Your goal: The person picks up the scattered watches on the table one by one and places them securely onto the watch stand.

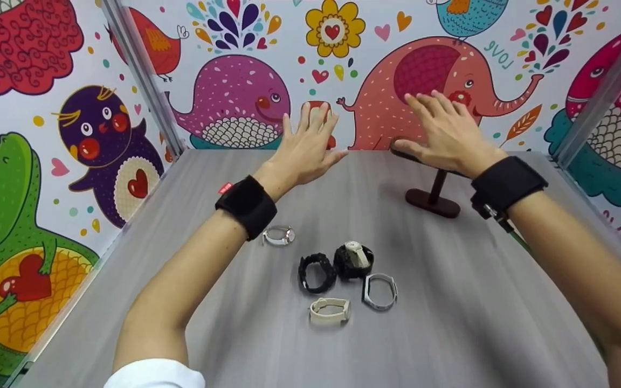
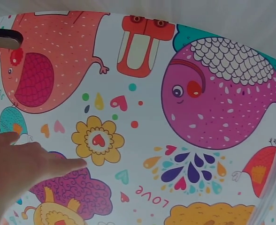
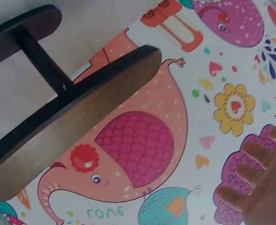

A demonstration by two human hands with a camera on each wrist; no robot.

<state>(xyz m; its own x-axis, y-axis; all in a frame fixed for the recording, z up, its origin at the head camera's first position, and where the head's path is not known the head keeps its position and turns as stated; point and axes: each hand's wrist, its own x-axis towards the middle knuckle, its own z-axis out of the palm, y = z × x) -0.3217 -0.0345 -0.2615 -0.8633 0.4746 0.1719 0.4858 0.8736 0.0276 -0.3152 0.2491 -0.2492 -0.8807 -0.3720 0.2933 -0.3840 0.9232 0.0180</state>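
Both hands hover above the far part of the grey table (image 1: 450,302), fingers spread and holding nothing. My left hand (image 1: 307,145) is raised at the centre back, palm forward. My right hand (image 1: 442,132) floats over the top bar of a dark wooden T-shaped stand (image 1: 432,200), apart from it as far as I can see. The stand's bar (image 3: 77,117) fills the right wrist view, with my fingertips (image 3: 250,183) at the lower right. Several watches lie near the table's middle: a white one (image 1: 278,236), two black ones (image 1: 317,272) (image 1: 352,261), a grey one (image 1: 379,291) and a cream one (image 1: 330,311).
Cartoon-animal walls (image 1: 246,97) close the table at the back and both sides, with metal posts (image 1: 143,75) in the corners. Black wrist straps (image 1: 247,205) sit on both forearms. The stand's end (image 2: 4,39) peeks into the left wrist view.
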